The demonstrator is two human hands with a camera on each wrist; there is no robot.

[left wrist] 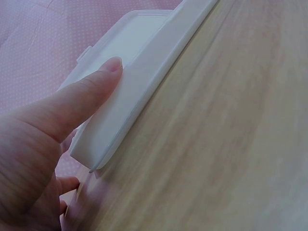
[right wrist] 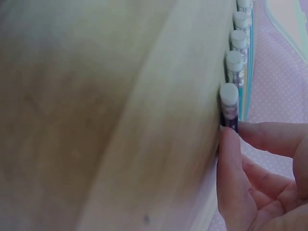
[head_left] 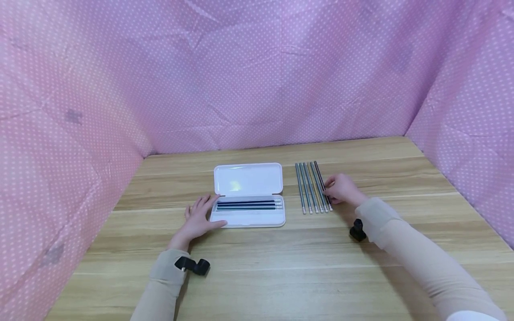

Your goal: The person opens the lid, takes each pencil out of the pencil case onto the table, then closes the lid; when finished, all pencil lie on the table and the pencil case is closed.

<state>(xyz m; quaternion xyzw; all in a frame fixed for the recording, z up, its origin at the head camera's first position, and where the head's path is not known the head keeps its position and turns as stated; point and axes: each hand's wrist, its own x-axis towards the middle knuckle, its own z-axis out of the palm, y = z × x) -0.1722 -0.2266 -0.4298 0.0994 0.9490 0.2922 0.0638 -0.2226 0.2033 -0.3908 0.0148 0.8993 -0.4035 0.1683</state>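
Note:
My left hand [head_left: 196, 221] spans the left end of an open white pencil case [head_left: 257, 219]. Its thumb [left wrist: 98, 82] lies straight against the front wall, while the other fingers spread toward the back left corner. Several dark and green pencils [head_left: 246, 208] lie lengthwise inside the case. To the right, thumb and forefinger of my right hand [head_left: 342, 189] pinch a dark pencil [right wrist: 231, 122] near its white eraser end. That pencil is the rightmost of a side-by-side row, beside several blue-green pencils [head_left: 302, 187] and a yellowish one, erasers toward me.
The case's lid [head_left: 263, 178] is folded back onto the wooden table [head_left: 257, 272]. Pink dotted cloth [head_left: 257, 80] hangs behind the table and along both sides. A black camera mount [head_left: 192, 265] sits on the left wrist, another [head_left: 357, 230] on the right.

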